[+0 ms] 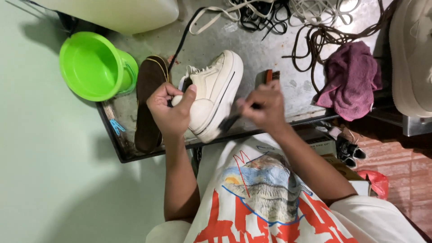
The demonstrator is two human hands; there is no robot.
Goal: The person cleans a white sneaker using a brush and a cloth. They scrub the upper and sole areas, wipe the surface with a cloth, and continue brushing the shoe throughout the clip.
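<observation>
Sneaker [211,96], white, lies on its side on the metal tray table [288,85] beside a dark insole [148,101]. My left hand [170,110] is clamped around its toe. My right hand [263,108] is closed on a small brush [230,120] touching the sole edge. Green basin [92,67] sits at the tray corner.

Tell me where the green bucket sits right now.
In the head view, the green bucket stands upper left on the metal table, beside the dark insole, left of the white shoe.
</observation>
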